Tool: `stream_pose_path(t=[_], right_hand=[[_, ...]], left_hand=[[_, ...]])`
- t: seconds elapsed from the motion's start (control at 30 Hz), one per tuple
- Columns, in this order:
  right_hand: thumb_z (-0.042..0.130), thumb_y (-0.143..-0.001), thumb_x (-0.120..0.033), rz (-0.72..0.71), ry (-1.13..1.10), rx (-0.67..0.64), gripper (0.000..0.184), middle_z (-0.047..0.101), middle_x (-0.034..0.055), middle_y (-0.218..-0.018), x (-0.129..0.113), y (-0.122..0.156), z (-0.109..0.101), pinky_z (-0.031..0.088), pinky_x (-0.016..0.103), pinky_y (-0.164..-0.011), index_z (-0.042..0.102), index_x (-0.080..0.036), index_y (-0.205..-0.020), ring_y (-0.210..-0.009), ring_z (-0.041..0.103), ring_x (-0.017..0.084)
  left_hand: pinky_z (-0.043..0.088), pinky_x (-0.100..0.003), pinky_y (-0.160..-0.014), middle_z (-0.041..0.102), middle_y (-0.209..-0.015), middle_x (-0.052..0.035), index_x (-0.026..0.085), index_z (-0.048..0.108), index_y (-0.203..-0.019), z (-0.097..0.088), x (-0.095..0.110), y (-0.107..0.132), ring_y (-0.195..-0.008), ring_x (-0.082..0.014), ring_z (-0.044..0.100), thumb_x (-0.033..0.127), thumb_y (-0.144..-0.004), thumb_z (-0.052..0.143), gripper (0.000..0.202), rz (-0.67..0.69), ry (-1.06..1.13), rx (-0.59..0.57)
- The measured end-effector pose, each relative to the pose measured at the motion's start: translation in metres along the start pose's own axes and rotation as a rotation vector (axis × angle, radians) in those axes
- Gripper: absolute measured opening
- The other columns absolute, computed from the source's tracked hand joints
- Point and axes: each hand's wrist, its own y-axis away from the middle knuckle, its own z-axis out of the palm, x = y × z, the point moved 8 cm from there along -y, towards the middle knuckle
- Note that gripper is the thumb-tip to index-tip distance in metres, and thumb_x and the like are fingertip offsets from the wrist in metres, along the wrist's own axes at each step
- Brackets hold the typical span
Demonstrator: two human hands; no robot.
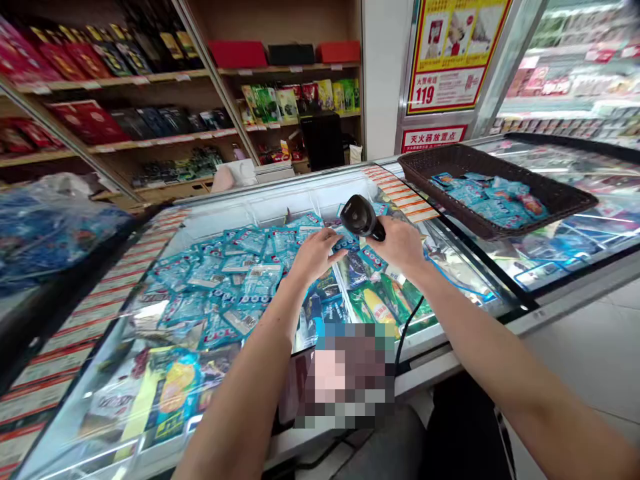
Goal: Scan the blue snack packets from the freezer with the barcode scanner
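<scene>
Forearms [240, 400] reach over a glass-topped chest freezer [280, 193]. Right hand [400, 245] closed around a black handheld barcode scanner [361, 217], held over the freezer's middle toward the far edge; black cord [406, 327] drops over the near edge. Left hand [315, 257] half-open, fingers [330, 235] on blue foil packets [235, 280]. Wicker basket [493, 183] of more packets sits on the glass, far-right corner.

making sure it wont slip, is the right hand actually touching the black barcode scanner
Touching. The head view plainly shows the right hand closed around the grip of the black barcode scanner, with no gap between them.
</scene>
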Motion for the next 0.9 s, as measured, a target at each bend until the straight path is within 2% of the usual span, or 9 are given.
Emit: stream_pose_path(t=[0.1, 0.17, 0.3, 0.4, 0.57, 0.7, 0.83, 0.9], right_hand=[[0.055, -0.082, -0.043, -0.001, -0.002, -0.016, 0.033, 0.07, 0.0073, -0.089, -0.001, 0.0, -0.002, 0.043, 0.031, -0.065, 0.063, -0.02, -0.104, -0.08, 0.065, 0.025], [0.055, -0.082, -0.043, 0.001, -0.001, -0.024, 0.033, 0.07, 0.0077, -0.09, -0.001, 0.0, -0.003, 0.043, 0.031, -0.065, 0.063, -0.02, -0.104, -0.08, 0.065, 0.024], [0.055, -0.083, -0.042, 0.009, 0.002, -0.038, 0.032, 0.069, 0.008, -0.091, -0.001, 0.0, -0.004, 0.043, 0.032, -0.066, 0.063, -0.019, -0.104, -0.081, 0.065, 0.024], [0.055, -0.083, -0.042, 0.001, -0.007, -0.031, 0.031, 0.069, 0.0074, -0.089, -0.002, 0.0, -0.003, 0.043, 0.032, -0.066, 0.063, -0.019, -0.102, -0.079, 0.064, 0.023], [0.055, -0.083, -0.042, -0.012, -0.015, -0.016, 0.03, 0.069, 0.0068, -0.087, -0.003, 0.0, -0.003, 0.042, 0.031, -0.065, 0.063, -0.019, -0.1, -0.078, 0.064, 0.022], [0.055, -0.082, -0.042, -0.012, -0.03, -0.01, 0.03, 0.069, 0.0067, -0.087, -0.004, 0.0, -0.004, 0.042, 0.031, -0.065, 0.063, -0.02, -0.1, -0.078, 0.064, 0.022], [0.056, -0.082, -0.043, -0.016, -0.04, -0.018, 0.032, 0.069, 0.0073, -0.088, -0.004, 0.0, -0.003, 0.042, 0.031, -0.066, 0.064, -0.019, -0.101, -0.079, 0.064, 0.022], [0.055, -0.082, -0.043, -0.02, -0.046, -0.017, 0.032, 0.069, 0.0073, -0.087, -0.005, 0.001, -0.003, 0.042, 0.031, -0.066, 0.064, -0.019, -0.101, -0.078, 0.063, 0.022]], left_hand=[[0.045, -0.034, -0.087, 0.061, -0.117, -0.0072, 0.025, 0.062, -0.118, -0.004, 0.003, -0.001, -0.102, -0.0197, 0.057, 0.039, -0.094, 0.038, 0.036, 0.024, 0.027, 0.038], [0.043, -0.033, -0.084, 0.06, -0.112, -0.0073, 0.028, 0.064, -0.114, -0.012, 0.001, 0.0, -0.1, -0.0194, 0.055, 0.038, -0.094, 0.039, 0.033, -0.006, 0.024, 0.109], [0.04, -0.031, -0.071, 0.052, -0.092, -0.0079, 0.03, 0.07, -0.105, -0.034, -0.018, 0.007, -0.085, -0.0182, 0.051, 0.044, -0.091, 0.044, 0.032, -0.215, 0.019, 0.32], [0.038, -0.028, -0.064, 0.05, -0.089, -0.007, 0.027, 0.071, -0.104, -0.045, -0.033, 0.016, -0.078, -0.0159, 0.051, 0.046, -0.091, 0.044, 0.036, -0.399, 0.096, 0.432], [0.041, -0.025, -0.068, 0.062, -0.076, -0.003, 0.023, 0.069, -0.105, -0.041, -0.043, 0.019, -0.072, -0.0147, 0.058, 0.047, -0.092, 0.041, 0.039, -0.492, 0.322, 0.403], [0.04, -0.023, -0.054, 0.066, -0.071, -0.0009, 0.021, 0.067, -0.104, -0.029, -0.054, 0.021, -0.053, -0.0116, 0.057, 0.052, -0.09, 0.041, 0.043, -0.585, 0.573, 0.369], [0.037, -0.021, -0.046, 0.058, -0.054, 0.0016, 0.02, 0.07, -0.094, -0.028, -0.061, 0.024, -0.043, -0.0094, 0.05, 0.053, -0.086, 0.049, 0.04, -0.641, 0.61, 0.418], [0.036, -0.019, -0.043, 0.062, -0.061, 0.0017, 0.021, 0.069, -0.096, -0.027, -0.063, 0.023, -0.042, -0.0074, 0.048, 0.047, -0.082, 0.055, 0.033, -0.644, 0.664, 0.431]])
